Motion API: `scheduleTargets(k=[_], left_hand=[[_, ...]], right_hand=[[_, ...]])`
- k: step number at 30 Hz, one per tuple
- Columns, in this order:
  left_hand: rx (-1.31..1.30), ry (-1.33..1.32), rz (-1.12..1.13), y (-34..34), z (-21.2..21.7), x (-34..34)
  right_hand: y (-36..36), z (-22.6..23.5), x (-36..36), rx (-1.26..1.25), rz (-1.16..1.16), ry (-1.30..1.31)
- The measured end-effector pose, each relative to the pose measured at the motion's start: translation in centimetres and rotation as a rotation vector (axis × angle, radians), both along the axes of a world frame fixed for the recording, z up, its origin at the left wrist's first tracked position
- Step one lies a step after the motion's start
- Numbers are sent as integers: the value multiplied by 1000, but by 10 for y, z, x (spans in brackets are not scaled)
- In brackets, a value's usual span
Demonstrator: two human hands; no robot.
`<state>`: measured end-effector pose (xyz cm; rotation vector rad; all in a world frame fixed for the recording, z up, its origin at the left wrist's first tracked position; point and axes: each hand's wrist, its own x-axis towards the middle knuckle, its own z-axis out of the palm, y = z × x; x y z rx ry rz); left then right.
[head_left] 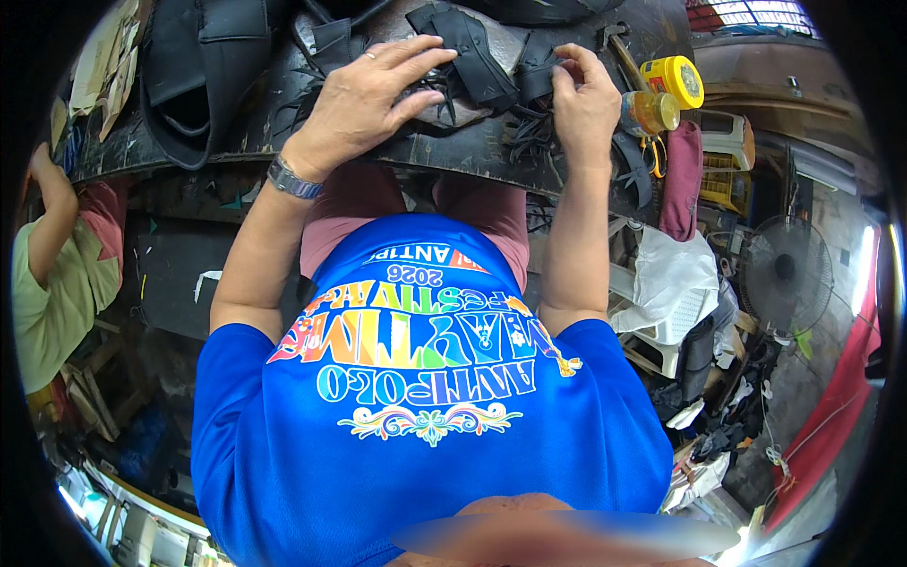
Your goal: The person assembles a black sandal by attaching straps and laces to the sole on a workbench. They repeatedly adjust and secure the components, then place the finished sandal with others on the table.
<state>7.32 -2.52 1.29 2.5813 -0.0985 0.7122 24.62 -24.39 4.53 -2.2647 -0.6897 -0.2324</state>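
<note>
Over the dark worktable, my left hand [383,93] lies with its fingers stretched out and thumb apart. Its fingertips reach the edge of a wide black leather-like strap piece [477,64]. To the right, my right hand [584,99] is curled, thumb and index finger closing at the edge of a smaller black strap piece [537,68]. Greyish wrapping [505,40] shows under and between the straps. Thin black strips [534,132] hang in a bunch beside my right hand. Another black piece [331,47] sits beyond my left wrist.
Right of my right hand are a hammer [624,61], a yellow tub [675,80], a jar of yellowish liquid [650,112] and orange-handled scissors [654,156]. A large black bag-like item [203,85] covers the table's left. At far left, another person's arm [52,213] shows.
</note>
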Motion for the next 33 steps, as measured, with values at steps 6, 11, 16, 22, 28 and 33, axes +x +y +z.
scheduleTargets(k=[6,11,16,22,28,33], left_hand=[[149,136,27,-8,0,5],[152,122,15,-9,3,6],[160,109,6,-9,5,5],[166,106,-7,-8,4,6],[86,126,-21,-6,11,4],[-202,128,-79,6,14,1]], right_hand=[[-29,-14,33,-240,332,-123],[-39,-6,38,-268,399,-248],[-57,18,28,-343,337,-169],[-55,39,3,-20,318,84],[-13,35,-28,751,558,595],[36,-11,-50,516,435,688]])
